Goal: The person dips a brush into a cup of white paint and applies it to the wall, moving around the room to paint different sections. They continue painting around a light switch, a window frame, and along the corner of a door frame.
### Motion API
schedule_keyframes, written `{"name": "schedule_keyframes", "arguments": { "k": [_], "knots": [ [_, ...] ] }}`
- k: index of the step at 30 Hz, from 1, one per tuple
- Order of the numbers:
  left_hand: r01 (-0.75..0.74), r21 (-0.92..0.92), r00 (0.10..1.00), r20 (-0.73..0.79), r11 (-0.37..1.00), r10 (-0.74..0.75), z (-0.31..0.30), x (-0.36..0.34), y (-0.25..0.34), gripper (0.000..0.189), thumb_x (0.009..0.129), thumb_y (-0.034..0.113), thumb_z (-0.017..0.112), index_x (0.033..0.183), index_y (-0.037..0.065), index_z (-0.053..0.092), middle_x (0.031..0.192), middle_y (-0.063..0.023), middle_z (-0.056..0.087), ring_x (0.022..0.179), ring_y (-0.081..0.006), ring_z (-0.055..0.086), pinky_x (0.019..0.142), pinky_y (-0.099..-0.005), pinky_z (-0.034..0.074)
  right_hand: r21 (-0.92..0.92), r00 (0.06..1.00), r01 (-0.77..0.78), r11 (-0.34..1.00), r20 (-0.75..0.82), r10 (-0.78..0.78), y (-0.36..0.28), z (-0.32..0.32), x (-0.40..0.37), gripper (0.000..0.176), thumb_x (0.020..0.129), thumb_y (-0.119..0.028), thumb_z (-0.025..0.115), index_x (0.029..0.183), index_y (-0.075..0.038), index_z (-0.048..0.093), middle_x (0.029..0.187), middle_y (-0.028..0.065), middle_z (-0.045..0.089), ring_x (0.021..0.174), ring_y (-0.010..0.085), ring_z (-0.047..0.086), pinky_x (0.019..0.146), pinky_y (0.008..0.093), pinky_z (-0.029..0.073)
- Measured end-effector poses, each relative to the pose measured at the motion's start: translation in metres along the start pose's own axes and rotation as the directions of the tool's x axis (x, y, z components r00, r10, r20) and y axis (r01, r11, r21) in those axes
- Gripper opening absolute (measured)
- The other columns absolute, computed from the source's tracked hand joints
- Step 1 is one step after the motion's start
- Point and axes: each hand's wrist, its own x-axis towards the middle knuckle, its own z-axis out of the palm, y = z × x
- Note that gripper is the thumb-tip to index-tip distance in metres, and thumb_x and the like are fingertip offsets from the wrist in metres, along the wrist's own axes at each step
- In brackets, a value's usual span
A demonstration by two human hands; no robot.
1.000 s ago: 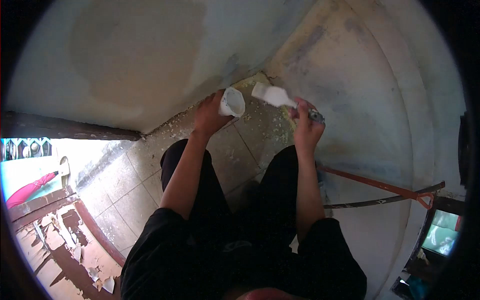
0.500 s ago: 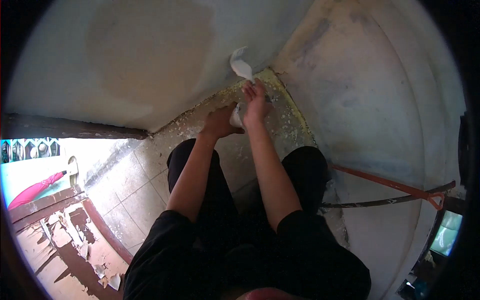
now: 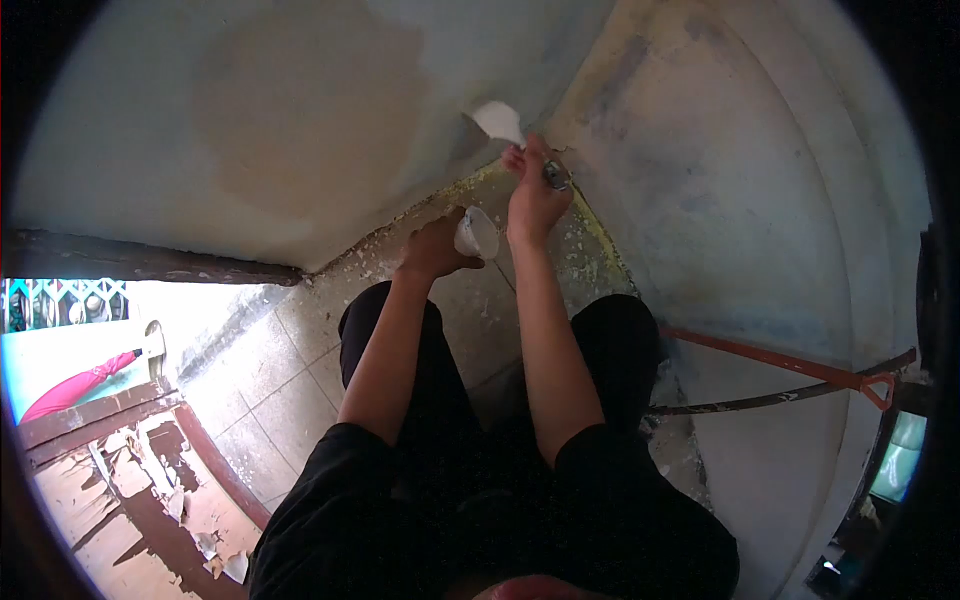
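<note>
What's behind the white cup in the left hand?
Around the edges of the white cup, the pale-flecked tiled floor shows behind it. The patch directly behind the cup and the left hand is covered, so I can't tell what lies there.

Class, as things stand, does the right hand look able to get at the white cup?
Probably yes: the left hand holds the white cup close to the right hand, and nothing shows between them. But the right hand grips a tool, so it seems less free to grasp.
</note>
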Motion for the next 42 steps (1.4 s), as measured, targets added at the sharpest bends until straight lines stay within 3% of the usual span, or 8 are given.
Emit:
{"name": "schedule_keyframes", "arguments": {
  "k": [9, 11, 19, 24, 27, 29, 34, 42],
  "knots": [
    [0.018, 0.035, 0.996, 0.085, 0.999, -0.021, -0.015, -0.007, 0.018, 0.105, 0.063, 0.047, 0.097, 0.154, 0.020, 0.050, 0.133, -0.0147, 0.072, 0.126, -0.0370, 0.068, 0.106, -0.0529, 0.053, 0.291, 0.997, -0.042, 0.956, -0.043, 0.057, 0.036, -0.026, 0.011, 0.040, 0.106, -0.022, 0.071, 0.133, 0.007, 0.065, 0.108, 0.0178, 0.075, 0.097, 0.0215, 0.076, 0.090, 0.0339, 0.064],
    [0.025, 0.052, 0.995, 0.094, 0.998, -0.030, -0.012, -0.004, 0.010, 0.109, 0.063, 0.048, 0.097, 0.156, 0.019, 0.048, 0.137, -0.0154, 0.070, 0.130, -0.0374, 0.066, 0.109, -0.0526, 0.051, 0.094, 0.982, -0.155, 0.983, -0.091, 0.164, 0.068, -0.034, 0.008, 0.036, 0.106, -0.020, 0.070, 0.130, 0.007, 0.067, 0.108, 0.0143, 0.075, 0.094, 0.0218, 0.075, 0.088, 0.0370, 0.064],
    [0.084, 0.052, 0.995, 0.058, 0.995, -0.087, -0.027, -0.022, -0.002, 0.109, 0.062, 0.047, 0.097, 0.155, 0.018, 0.050, 0.142, -0.0164, 0.068, 0.132, -0.0380, 0.064, 0.111, -0.0524, 0.050, -0.049, 0.970, -0.208, 0.977, -0.141, 0.200, 0.147, -0.067, 0.017, 0.035, 0.104, -0.024, 0.075, 0.126, 0.003, 0.072, 0.100, 0.0084, 0.075, 0.087, 0.0153, 0.070, 0.079, 0.0330, 0.059],
    [0.118, -0.024, 0.957, -0.264, 0.993, -0.120, -0.022, -0.024, -0.022, 0.100, 0.064, 0.046, 0.096, 0.149, 0.016, 0.054, 0.131, -0.0157, 0.073, 0.126, -0.0377, 0.068, 0.104, -0.0533, 0.054, -0.158, 0.982, -0.179, 0.971, -0.084, 0.168, 0.152, -0.043, -0.019, 0.037, 0.103, -0.021, 0.075, 0.132, 0.002, 0.071, 0.101, 0.0080, 0.076, 0.091, 0.0155, 0.069, 0.081, 0.0316, 0.056],
    [0.030, -0.190, 0.899, -0.424, 0.981, -0.110, -0.043, -0.025, -0.015, 0.093, 0.067, 0.047, 0.095, 0.144, 0.012, 0.056, 0.129, -0.0172, 0.074, 0.120, -0.0412, 0.070, 0.098, -0.0522, 0.058, -0.369, 0.981, -0.083, 0.926, 0.135, 0.141, 0.161, -0.036, -0.042, 0.039, 0.102, -0.020, 0.075, 0.134, 0.001, 0.071, 0.103, 0.0071, 0.076, 0.091, 0.0149, 0.069, 0.082, 0.0304, 0.055],
    [-0.009, -0.242, 0.876, -0.470, 0.970, -0.109, -0.058, -0.038, 0.000, 0.091, 0.068, 0.046, 0.095, 0.142, 0.011, 0.056, 0.128, -0.0182, 0.074, 0.118, -0.0423, 0.070, 0.096, -0.0521, 0.058, -0.073, 0.949, -0.216, 0.974, 0.220, 0.227, 0.190, -0.047, -0.050, 0.038, 0.100, -0.020, 0.077, 0.132, 0.001, 0.072, 0.106, 0.0073, 0.076, 0.094, 0.0143, 0.069, 0.084, 0.0302, 0.054],
    [-0.114, -0.360, 0.846, -0.524, 0.926, -0.099, -0.050, -0.038, 0.000, 0.085, 0.069, 0.044, 0.095, 0.138, 0.010, 0.057, 0.128, -0.0202, 0.074, 0.119, -0.0427, 0.070, 0.096, -0.0516, 0.059, -0.129, 0.917, -0.322, 0.938, 0.203, 0.343, 0.163, -0.058, -0.034, 0.035, 0.101, -0.017, 0.078, 0.128, 0.003, 0.074, 0.109, 0.0086, 0.077, 0.097, 0.0139, 0.070, 0.085, 0.0320, 0.055],
    [0.073, -0.358, 0.847, -0.471, 0.931, -0.247, -0.044, -0.009, -0.010, 0.088, 0.072, 0.044, 0.095, 0.141, 0.008, 0.054, 0.130, -0.0202, 0.074, 0.121, -0.0416, 0.070, 0.097, -0.0508, 0.058, -0.031, 0.950, -0.264, 0.964, 0.165, 0.265, 0.100, -0.045, 0.000, 0.042, 0.096, -0.026, 0.084, 0.123, 0.005, 0.073, 0.113, 0.0127, 0.076, 0.093, 0.0209, 0.075, 0.087, 0.0366, 0.061]
  ]
}}
